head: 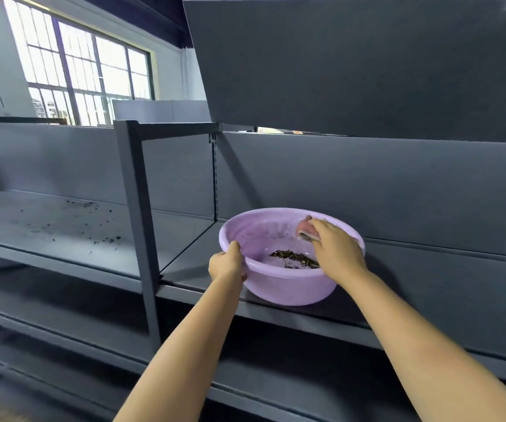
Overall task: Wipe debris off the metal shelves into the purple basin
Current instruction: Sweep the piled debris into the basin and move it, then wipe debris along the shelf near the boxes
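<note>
Two bare hands work at one purple basin (288, 287) on a grey metal shelf (428, 303), with the basin sitting at the shelf's front edge, just right of a single upright post (137, 202). The left hand (226, 264) grips the basin's near-left rim, thumb hooked over the lip and fingers curled under the outside wall. The right hand (335, 249) reaches over the far-right rim, its fingers closed narrowly around one pink cloth (306, 229), which is bunched and pressed against the inner wall of the basin. One dark clump of debris (296, 258) lies in the bottom of the basin, below the cloth and beside the right hand.

One neighbouring shelf bay (48, 226) to the left of the post carries a loose scatter of dark specks (105, 239), spread from the back wall toward the front edge; the specks are too small and too many to count. Two more shelf levels (276, 376) show below the basin's level, both dark and blurred. One large grey panel (352, 62) leans overhead at upper right. One barred window (84, 71) lights the scene from the upper left.
</note>
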Action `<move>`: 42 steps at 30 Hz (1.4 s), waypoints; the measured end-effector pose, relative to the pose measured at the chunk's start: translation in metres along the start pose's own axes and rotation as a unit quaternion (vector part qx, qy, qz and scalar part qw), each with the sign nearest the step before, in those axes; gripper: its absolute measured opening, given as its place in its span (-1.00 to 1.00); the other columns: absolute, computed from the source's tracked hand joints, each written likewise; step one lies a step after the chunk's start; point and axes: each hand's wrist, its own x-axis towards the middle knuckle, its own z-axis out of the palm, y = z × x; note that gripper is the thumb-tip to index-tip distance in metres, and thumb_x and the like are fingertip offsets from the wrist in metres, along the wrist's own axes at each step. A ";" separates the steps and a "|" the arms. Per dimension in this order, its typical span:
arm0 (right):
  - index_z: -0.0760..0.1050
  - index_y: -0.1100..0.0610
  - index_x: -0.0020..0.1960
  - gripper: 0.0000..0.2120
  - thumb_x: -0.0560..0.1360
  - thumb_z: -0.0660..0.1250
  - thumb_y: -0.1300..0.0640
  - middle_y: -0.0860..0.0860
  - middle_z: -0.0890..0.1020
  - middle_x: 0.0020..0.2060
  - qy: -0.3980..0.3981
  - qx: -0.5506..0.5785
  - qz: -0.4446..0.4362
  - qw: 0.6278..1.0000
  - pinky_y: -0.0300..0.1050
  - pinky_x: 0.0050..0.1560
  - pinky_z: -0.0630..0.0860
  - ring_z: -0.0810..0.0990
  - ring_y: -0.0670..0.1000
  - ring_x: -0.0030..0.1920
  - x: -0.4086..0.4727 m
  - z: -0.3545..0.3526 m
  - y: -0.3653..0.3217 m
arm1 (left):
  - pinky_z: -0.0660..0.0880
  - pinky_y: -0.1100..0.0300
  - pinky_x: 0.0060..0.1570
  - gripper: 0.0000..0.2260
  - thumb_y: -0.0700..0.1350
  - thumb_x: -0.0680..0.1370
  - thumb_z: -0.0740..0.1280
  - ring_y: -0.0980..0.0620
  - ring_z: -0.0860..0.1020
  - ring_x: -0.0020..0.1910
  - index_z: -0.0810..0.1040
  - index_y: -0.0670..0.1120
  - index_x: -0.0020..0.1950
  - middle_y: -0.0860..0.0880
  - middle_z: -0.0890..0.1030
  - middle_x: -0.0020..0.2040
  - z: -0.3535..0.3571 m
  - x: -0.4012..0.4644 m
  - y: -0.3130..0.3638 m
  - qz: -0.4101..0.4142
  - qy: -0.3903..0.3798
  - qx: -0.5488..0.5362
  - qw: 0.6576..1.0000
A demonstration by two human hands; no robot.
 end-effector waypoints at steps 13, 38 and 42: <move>0.33 0.21 0.42 -0.54 0.53 0.26 0.30 0.08 0.36 0.42 0.092 0.077 -0.147 0.982 0.04 0.41 0.22 0.29 0.09 0.44 -0.033 0.032 -0.168 | 0.31 0.11 -0.33 -0.78 -0.06 0.56 0.18 -0.06 0.44 -0.29 0.43 -0.20 -0.16 -0.07 0.51 -0.27 -0.155 0.022 0.000 0.293 0.026 0.385 0.875; 0.25 0.12 0.46 -0.58 0.61 0.09 0.23 0.00 0.36 0.42 -0.057 -0.013 -0.056 0.997 -0.15 0.41 0.15 0.25 0.01 0.45 -0.015 0.201 -0.392 | 0.59 0.17 -0.21 -0.76 0.02 0.35 0.12 0.04 0.65 -0.27 0.48 -0.02 -0.42 0.04 0.60 -0.35 -0.469 0.180 0.009 0.471 -0.032 0.635 0.611; 0.25 0.12 0.46 -0.57 0.59 0.10 0.24 0.01 0.38 0.41 -0.069 -0.009 -0.022 0.997 -0.12 0.40 0.20 0.32 0.02 0.41 0.021 0.235 -0.396 | 0.60 0.15 -0.12 -0.83 0.01 0.32 0.23 0.06 0.67 -0.17 0.55 -0.01 -0.38 0.06 0.64 -0.29 -0.477 0.226 0.018 0.462 -0.087 0.664 0.582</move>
